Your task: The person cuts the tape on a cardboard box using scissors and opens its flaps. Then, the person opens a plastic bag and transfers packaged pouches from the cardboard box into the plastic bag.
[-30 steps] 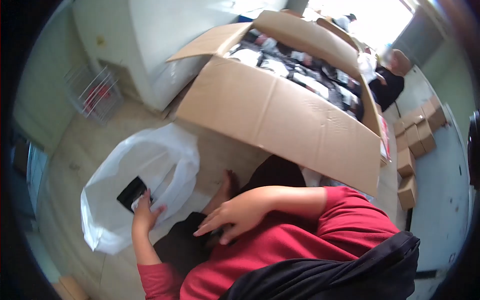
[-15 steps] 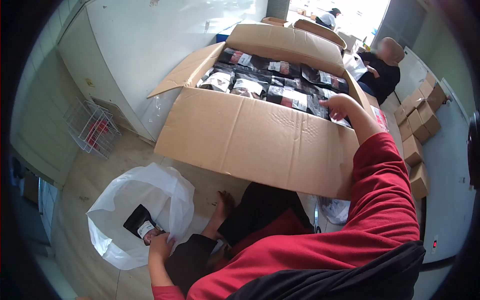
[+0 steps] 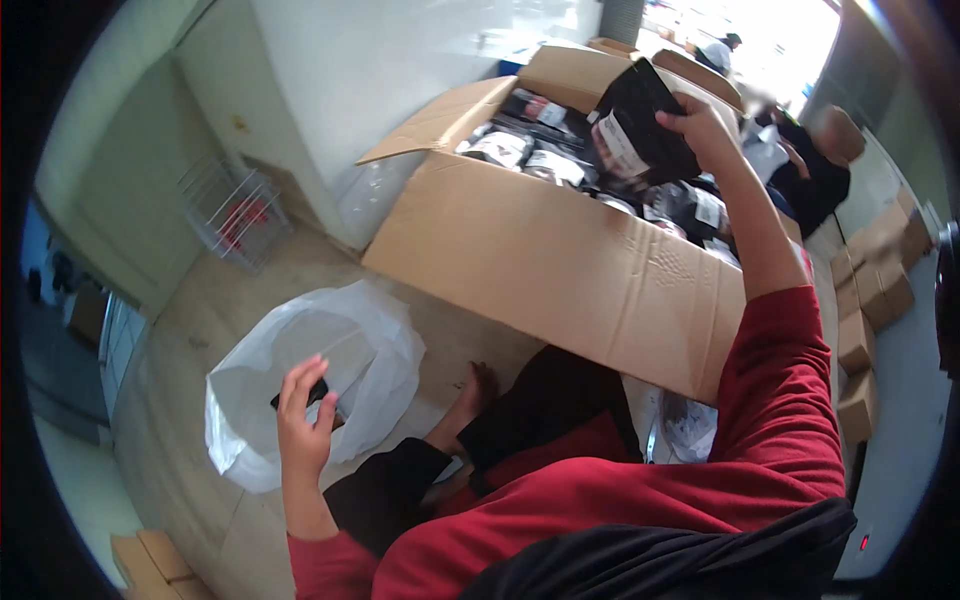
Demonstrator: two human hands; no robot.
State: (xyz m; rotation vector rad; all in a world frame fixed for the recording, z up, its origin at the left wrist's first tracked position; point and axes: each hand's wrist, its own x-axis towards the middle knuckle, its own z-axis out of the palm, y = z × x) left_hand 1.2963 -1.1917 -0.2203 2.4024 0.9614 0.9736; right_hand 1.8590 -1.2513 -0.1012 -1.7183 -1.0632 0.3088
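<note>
My right hand (image 3: 697,128) is closed on the edge of a black pouch (image 3: 640,130) with a white label, lifted above the open carton. The large cardboard carton (image 3: 560,240) holds several more black labelled pouches (image 3: 555,165). My left hand (image 3: 308,408) is raised with its fingers apart over a white plastic bag (image 3: 385,330) that stands open on the floor. Inside the bag lies a dark pouch, partly hidden behind my left hand.
A wire basket (image 3: 235,215) with something red stands by the wall. Small boxes (image 3: 860,345) are stacked on the right, others (image 3: 155,560) lie at the lower left. A co-worker (image 3: 820,170) sits behind the carton; another person (image 3: 718,55) is farther back.
My right hand has gone from the pouches in the carton to above it, lifting one pouch out. My left hand has let go of the pouch in the bag and risen.
</note>
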